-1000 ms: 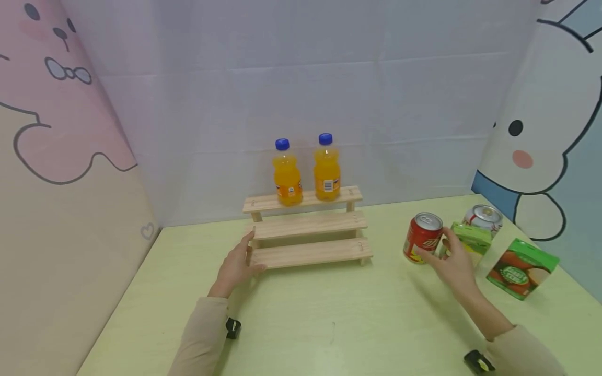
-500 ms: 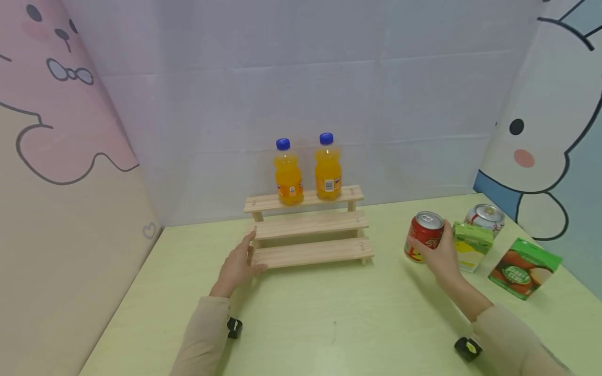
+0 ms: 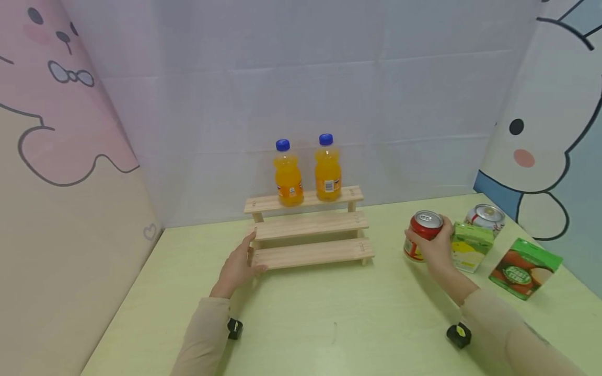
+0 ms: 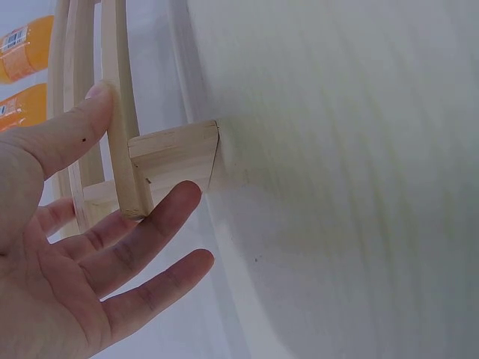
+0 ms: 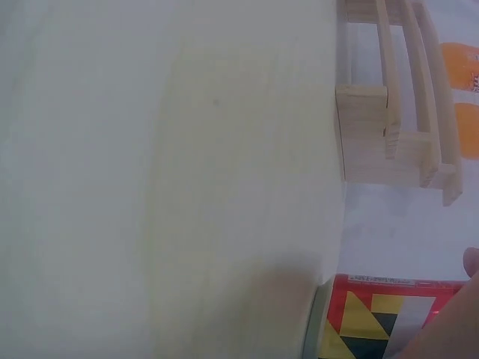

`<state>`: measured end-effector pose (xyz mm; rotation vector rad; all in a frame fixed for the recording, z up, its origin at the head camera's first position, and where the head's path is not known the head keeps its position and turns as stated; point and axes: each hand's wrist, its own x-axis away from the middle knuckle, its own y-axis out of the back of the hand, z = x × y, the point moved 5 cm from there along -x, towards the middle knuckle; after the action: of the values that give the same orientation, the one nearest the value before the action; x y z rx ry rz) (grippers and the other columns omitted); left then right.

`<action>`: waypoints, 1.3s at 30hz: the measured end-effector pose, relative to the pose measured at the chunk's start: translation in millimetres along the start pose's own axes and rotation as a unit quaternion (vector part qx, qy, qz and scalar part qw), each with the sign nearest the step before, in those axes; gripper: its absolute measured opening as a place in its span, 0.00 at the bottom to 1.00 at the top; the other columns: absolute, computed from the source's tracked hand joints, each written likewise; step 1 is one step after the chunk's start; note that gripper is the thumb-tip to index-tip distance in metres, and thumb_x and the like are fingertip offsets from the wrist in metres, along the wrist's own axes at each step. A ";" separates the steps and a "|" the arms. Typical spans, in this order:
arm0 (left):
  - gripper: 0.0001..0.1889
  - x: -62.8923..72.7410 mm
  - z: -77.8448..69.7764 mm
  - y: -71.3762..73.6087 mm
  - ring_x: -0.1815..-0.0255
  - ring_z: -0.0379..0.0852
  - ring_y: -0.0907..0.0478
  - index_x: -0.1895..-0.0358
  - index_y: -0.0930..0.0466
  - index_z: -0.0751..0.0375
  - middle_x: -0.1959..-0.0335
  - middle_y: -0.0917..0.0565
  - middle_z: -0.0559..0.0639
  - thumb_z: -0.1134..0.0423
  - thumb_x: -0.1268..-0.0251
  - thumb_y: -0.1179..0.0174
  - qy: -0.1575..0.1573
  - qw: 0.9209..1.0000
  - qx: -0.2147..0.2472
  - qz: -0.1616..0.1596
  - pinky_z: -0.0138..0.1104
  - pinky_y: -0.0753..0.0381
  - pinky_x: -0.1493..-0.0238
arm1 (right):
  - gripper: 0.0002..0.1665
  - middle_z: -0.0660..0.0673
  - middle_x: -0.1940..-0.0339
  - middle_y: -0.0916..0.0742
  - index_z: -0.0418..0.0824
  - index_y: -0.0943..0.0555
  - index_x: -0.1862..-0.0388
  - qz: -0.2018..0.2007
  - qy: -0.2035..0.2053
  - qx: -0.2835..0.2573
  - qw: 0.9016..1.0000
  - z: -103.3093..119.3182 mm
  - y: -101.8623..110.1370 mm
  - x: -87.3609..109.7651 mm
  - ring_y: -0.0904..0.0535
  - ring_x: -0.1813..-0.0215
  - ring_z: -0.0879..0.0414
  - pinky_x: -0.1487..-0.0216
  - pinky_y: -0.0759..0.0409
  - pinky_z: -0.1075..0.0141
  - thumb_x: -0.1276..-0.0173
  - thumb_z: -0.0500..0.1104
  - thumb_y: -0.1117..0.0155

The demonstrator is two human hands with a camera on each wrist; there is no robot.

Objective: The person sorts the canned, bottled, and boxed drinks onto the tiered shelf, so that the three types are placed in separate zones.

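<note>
In the head view my left hand (image 3: 235,266) is at the left end of a three-step wooden stand (image 3: 310,254). The left wrist view shows the thumb on the lowest plank's edge and the fingers around the plank's end, the outer ones spread. My right hand (image 3: 438,250) grips a red soda can (image 3: 415,246) from its right side, thumb in front and fingers behind. In the right wrist view the can's printed side (image 5: 367,321) shows at the bottom edge, with most of the hand out of frame. Two orange soda bottles (image 3: 289,180) with blue caps stand on the top step.
Right of the red can stand a green-and-yellow juice carton (image 3: 470,248), a silver can (image 3: 486,216) behind it, and a green-and-brown carton (image 3: 522,271) closer to the front. A pale wall hanging (image 3: 211,130) backs the light wooden table (image 3: 301,324).
My right hand has moved slightly left and settled its fingers round the red can, uncovering the green-and-yellow carton. The left hand and the stand have kept their places.
</note>
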<state>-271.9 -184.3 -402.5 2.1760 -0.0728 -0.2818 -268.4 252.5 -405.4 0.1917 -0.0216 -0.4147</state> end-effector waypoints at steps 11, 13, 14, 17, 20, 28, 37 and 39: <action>0.47 0.6 -2.3 -0.3 0.65 0.53 0.25 0.30 0.50 0.62 0.50 0.26 0.66 0.62 0.53 0.30 -0.003 1.000 -0.002 -0.002 0.45 0.26 0.64 | 0.50 0.39 0.30 0.43 0.44 0.57 0.29 -0.033 0.011 -0.035 0.999 -4.1 -0.4 -7.3 0.47 0.31 0.45 0.34 0.47 0.53 0.40 0.38 0.37; 0.47 -0.2 -1.8 -1.0 0.63 0.54 0.25 0.30 0.50 0.62 0.50 0.26 0.66 0.61 0.53 0.30 -0.006 1.000 -0.003 -0.003 0.45 0.25 0.64 | 0.49 0.40 0.30 0.42 0.44 0.57 0.29 -0.036 0.012 -0.035 0.999 -3.9 0.4 -6.9 0.47 0.31 0.45 0.34 0.47 0.53 0.40 0.38 0.37; 0.47 -0.6 -1.5 -1.5 0.63 0.54 0.25 0.30 0.50 0.62 0.49 0.26 0.66 0.61 0.53 0.30 -0.007 1.000 -0.004 -0.002 0.45 0.25 0.64 | 0.49 0.40 0.30 0.43 0.44 0.57 0.29 -0.037 0.011 -0.038 0.999 -3.9 0.8 -6.7 0.47 0.31 0.45 0.34 0.47 0.53 0.40 0.38 0.36; 0.47 -1.3 -1.0 -2.7 0.63 0.54 0.25 0.30 0.50 0.63 0.49 0.26 0.67 0.61 0.53 0.30 -0.009 1.000 -0.003 0.000 0.46 0.25 0.64 | 0.49 0.40 0.30 0.42 0.45 0.56 0.29 -0.041 0.008 -0.038 0.998 -3.3 2.7 -5.7 0.46 0.32 0.45 0.34 0.47 0.53 0.40 0.38 0.36; 0.47 -1.4 -1.5 -2.7 0.64 0.53 0.25 0.30 0.50 0.63 0.49 0.26 0.67 0.61 0.53 0.30 -0.008 1.000 -0.003 -0.001 0.45 0.25 0.64 | 0.49 0.40 0.30 0.42 0.45 0.56 0.29 -0.038 0.007 -0.036 0.999 -1.8 4.2 -4.3 0.46 0.32 0.45 0.34 0.46 0.53 0.40 0.38 0.36; 0.48 -1.2 -2.4 0.2 0.77 0.45 0.32 0.30 0.50 0.61 0.49 0.26 0.66 0.61 0.53 0.30 0.004 1.000 0.001 0.002 0.37 0.30 0.74 | 0.49 0.39 0.31 0.42 0.44 0.55 0.29 -0.027 0.036 -0.020 0.999 11.0 5.3 0.1 0.46 0.32 0.44 0.34 0.46 0.51 0.40 0.40 0.36; 0.47 -1.5 1.2 0.4 0.75 0.46 0.31 0.30 0.51 0.60 0.48 0.26 0.66 0.61 0.52 0.31 0.008 1.000 -0.002 0.006 0.38 0.29 0.72 | 0.49 0.38 0.31 0.41 0.43 0.55 0.29 -0.002 0.037 -0.020 0.999 19.6 2.3 6.0 0.46 0.33 0.43 0.35 0.47 0.49 0.40 0.40 0.36; 0.47 -0.9 1.3 0.3 0.74 0.46 0.30 0.30 0.51 0.61 0.48 0.26 0.67 0.61 0.52 0.31 0.007 1.000 -0.003 0.006 0.39 0.28 0.71 | 0.49 0.37 0.31 0.41 0.43 0.55 0.29 0.007 0.040 -0.021 0.999 21.4 1.0 7.8 0.46 0.33 0.43 0.35 0.46 0.49 0.40 0.40 0.35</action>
<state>-273.1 -185.4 -402.8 2.1711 -0.0784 -0.2598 -262.1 246.4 -384.4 0.1666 0.0636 -0.3925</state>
